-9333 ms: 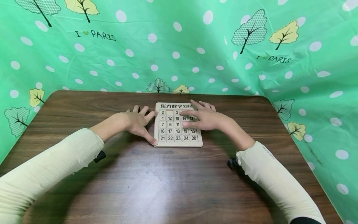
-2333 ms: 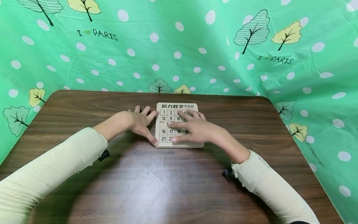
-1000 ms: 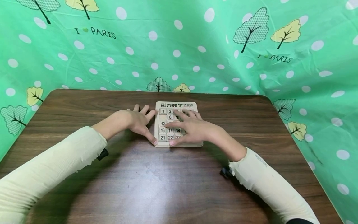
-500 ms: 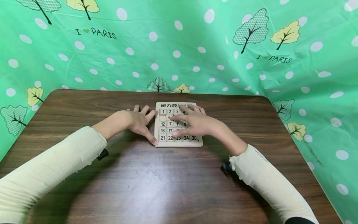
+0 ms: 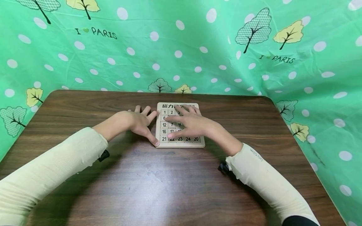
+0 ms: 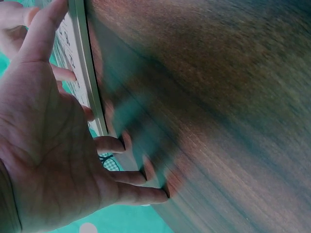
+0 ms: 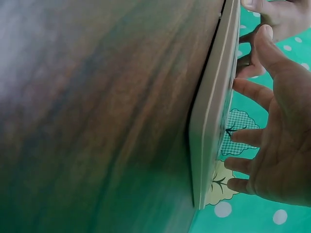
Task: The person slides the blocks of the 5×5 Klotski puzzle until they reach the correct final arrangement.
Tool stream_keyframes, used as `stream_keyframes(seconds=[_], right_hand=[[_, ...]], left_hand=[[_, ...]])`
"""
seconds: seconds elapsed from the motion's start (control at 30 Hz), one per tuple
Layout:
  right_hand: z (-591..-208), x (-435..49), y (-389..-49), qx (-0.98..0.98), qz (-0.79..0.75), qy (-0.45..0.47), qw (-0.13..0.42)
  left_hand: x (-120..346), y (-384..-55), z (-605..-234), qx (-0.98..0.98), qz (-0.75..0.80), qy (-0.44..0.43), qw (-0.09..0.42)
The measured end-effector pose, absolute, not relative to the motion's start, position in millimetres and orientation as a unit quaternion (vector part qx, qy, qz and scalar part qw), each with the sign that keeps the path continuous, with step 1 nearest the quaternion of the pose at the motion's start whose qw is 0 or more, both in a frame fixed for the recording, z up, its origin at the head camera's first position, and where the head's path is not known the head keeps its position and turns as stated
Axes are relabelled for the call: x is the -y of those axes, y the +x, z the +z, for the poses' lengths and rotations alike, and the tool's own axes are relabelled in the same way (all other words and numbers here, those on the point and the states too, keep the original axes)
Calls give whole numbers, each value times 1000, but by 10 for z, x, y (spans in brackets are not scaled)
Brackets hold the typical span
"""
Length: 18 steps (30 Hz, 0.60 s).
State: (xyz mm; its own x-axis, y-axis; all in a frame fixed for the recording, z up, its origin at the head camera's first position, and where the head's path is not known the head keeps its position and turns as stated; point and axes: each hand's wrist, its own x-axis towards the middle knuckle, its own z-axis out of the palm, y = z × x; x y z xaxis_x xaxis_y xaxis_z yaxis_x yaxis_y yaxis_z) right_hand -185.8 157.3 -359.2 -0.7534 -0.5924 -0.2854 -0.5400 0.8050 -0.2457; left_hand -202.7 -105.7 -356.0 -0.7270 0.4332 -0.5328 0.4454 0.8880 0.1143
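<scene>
A pale number slide puzzle [image 5: 181, 145] lies flat on the table, its numbered tiles in a framed grid under a printed heading. My left hand [image 5: 137, 122] is spread at its left side, thumb on the near left corner and index fingertip at the left edge. In the left wrist view its other fingers [image 6: 141, 194] reach down to the tabletop. Over the puzzle, my right hand [image 5: 195, 124] has its index fingertip on the 6 tile [image 5: 164, 118], in the second row's leftmost place. Its thumb hovers near the 17 tile. The hand hides the tiles to the right in the upper rows.
The brown wood-grain table [image 5: 147, 188] extends around the puzzle, with its far edge just beyond. A green dotted curtain [image 5: 181, 40] with printed trees hangs behind and at both sides. Dark wrist cameras [image 5: 224, 168] sit under the pale sleeves [image 5: 263, 175].
The 6 tile has slid left into the second row's gap, with my right index finger. Earlier, the 1 went up to the top left corner and the 12 down a row. My left hand stays put.
</scene>
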Motion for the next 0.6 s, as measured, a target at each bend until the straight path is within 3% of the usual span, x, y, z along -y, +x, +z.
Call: stream_keyframes(seconds=[0.6], right_hand=[[-3554,-1838,-1701,-937,-104,-293,161]], left_hand=[[1057,-2022,-3549,-930,-4,236,283]])
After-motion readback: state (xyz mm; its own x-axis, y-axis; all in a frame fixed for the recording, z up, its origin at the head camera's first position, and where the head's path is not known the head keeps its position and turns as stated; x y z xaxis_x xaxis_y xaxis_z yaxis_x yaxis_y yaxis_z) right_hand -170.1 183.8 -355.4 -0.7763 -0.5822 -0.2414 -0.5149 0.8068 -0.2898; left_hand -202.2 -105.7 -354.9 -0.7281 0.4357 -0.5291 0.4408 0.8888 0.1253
